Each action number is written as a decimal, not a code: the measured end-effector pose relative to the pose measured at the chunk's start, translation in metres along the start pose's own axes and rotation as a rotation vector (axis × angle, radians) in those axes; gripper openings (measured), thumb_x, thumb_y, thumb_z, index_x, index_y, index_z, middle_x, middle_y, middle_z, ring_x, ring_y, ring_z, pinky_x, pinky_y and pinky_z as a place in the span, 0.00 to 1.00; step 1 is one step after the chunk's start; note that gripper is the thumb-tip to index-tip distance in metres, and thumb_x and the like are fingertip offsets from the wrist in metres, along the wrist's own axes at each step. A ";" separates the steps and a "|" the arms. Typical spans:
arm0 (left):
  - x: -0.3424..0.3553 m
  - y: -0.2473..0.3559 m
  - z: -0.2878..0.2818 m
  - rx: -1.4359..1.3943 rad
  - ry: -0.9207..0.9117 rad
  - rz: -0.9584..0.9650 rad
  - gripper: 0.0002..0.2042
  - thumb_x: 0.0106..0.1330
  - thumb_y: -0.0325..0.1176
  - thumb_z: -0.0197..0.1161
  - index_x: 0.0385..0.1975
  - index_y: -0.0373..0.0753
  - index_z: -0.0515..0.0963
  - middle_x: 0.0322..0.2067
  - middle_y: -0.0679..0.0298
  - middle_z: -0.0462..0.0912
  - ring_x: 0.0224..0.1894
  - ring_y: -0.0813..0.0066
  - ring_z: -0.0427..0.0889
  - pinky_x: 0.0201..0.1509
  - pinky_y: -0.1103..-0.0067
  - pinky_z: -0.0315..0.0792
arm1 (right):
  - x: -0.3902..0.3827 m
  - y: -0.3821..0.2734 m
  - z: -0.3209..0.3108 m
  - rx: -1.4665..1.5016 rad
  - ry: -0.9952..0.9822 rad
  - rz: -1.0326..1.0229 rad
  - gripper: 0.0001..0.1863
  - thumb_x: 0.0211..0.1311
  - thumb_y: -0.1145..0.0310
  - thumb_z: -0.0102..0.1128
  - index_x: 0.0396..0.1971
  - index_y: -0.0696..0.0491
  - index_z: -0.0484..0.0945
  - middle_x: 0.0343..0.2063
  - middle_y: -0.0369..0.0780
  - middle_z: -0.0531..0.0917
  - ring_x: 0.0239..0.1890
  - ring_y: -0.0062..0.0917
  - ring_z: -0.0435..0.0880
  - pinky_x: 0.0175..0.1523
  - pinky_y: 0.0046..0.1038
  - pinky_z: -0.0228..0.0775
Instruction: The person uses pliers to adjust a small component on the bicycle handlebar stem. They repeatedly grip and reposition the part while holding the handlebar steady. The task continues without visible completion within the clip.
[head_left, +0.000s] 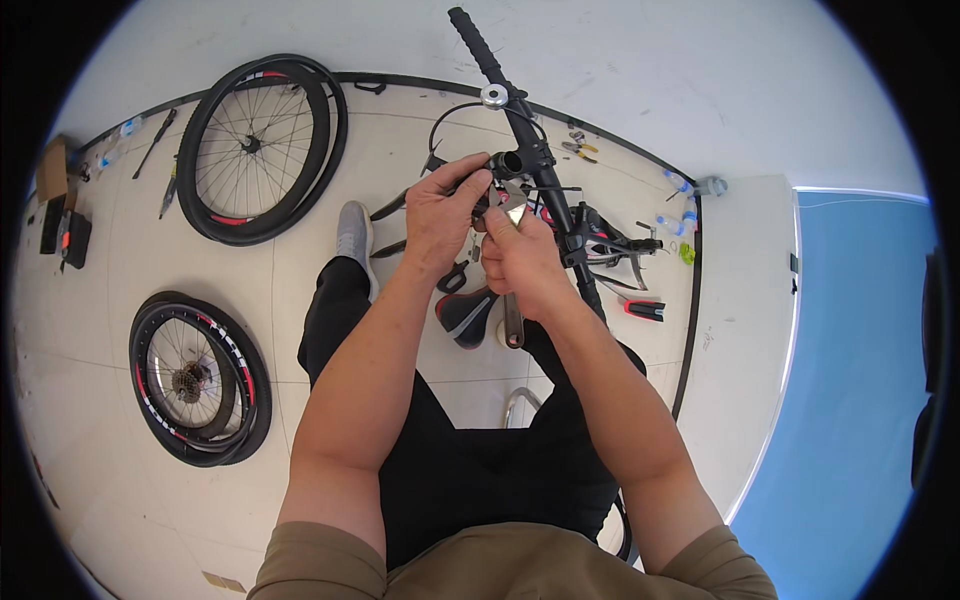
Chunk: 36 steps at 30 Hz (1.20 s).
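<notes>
In front of me stands a black bicycle handlebar [525,130] with a silver bell [494,95]. My right hand [525,262] is closed around an adjustable wrench [514,322]; its silver jaws show above the thumb and its handle end, with a hole, hangs below the fist. My left hand [445,212] is curled closed just left of the jaws, pinching a small part mostly hidden by its fingers. Beside its fingertips is the round open end of a black tube [508,163], next to the handlebar. Whether the jaws grip anything cannot be made out.
Two groups of wheels and tires lie on the floor at left, one wheel [255,150] farther, one wheel [190,372] nearer. A saddle [468,318] sits below my hands. Pliers [580,150], plastic bottles [675,224] and a cardboard box [55,172] lie near the walls.
</notes>
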<state>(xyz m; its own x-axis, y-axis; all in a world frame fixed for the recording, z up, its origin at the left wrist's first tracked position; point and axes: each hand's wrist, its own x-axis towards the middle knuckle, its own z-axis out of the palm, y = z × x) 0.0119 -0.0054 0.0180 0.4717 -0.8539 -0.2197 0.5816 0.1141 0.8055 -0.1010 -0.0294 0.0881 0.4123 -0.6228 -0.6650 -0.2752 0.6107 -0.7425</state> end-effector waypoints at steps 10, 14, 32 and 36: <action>0.003 -0.005 -0.003 0.046 -0.002 0.043 0.13 0.67 0.27 0.66 0.51 0.35 0.83 0.40 0.64 0.87 0.39 0.81 0.82 0.44 0.83 0.76 | 0.001 0.005 0.003 -0.131 0.116 -0.064 0.13 0.76 0.59 0.51 0.34 0.51 0.70 0.17 0.29 0.66 0.14 0.13 0.59 0.17 0.21 0.46; 0.004 -0.006 -0.004 0.023 -0.014 0.043 0.14 0.66 0.27 0.67 0.51 0.36 0.83 0.40 0.64 0.86 0.39 0.82 0.81 0.43 0.84 0.76 | 0.001 0.008 0.006 -0.185 0.154 -0.112 0.13 0.76 0.59 0.51 0.33 0.52 0.70 0.17 0.29 0.67 0.15 0.13 0.61 0.17 0.21 0.48; 0.003 -0.007 -0.002 0.014 -0.006 0.059 0.14 0.66 0.26 0.67 0.50 0.35 0.83 0.39 0.64 0.86 0.38 0.81 0.83 0.44 0.83 0.77 | 0.033 0.047 -0.009 -0.729 0.448 -0.716 0.13 0.70 0.68 0.57 0.47 0.61 0.76 0.30 0.47 0.86 0.31 0.33 0.85 0.38 0.34 0.75; 0.002 -0.007 -0.002 0.025 0.006 0.070 0.14 0.66 0.26 0.67 0.50 0.35 0.83 0.39 0.64 0.86 0.39 0.81 0.82 0.45 0.83 0.77 | 0.030 0.046 -0.006 -0.737 0.449 -0.703 0.13 0.70 0.68 0.57 0.47 0.61 0.75 0.30 0.48 0.85 0.32 0.39 0.86 0.39 0.35 0.76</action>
<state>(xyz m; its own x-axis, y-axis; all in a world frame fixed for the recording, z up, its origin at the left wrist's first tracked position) 0.0104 -0.0064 0.0112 0.5147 -0.8413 -0.1653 0.5301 0.1607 0.8325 -0.1067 -0.0231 0.0341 0.3689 -0.9272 0.0647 -0.6135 -0.2951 -0.7325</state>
